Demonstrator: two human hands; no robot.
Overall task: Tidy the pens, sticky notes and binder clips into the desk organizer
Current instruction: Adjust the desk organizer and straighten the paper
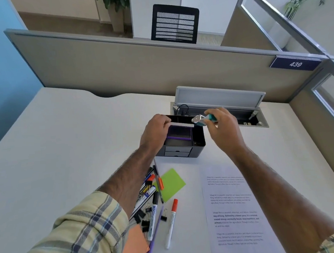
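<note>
Pinching a white strip (182, 124) in the left hand (156, 131) over the purple sticky notes (179, 134) inside the black desk organizer (199, 142), near the desk's (64, 143) far edge. Gripping a silver-and-teal item (203, 119) in the curled right hand (222, 127), just above the organizer's far right corner. Lying loose toward the near edge: pens (172, 222), binder clips (144, 223), green sticky notes (171, 184), orange sticky notes (134, 245), beside a printed sheet (235, 210).
</note>
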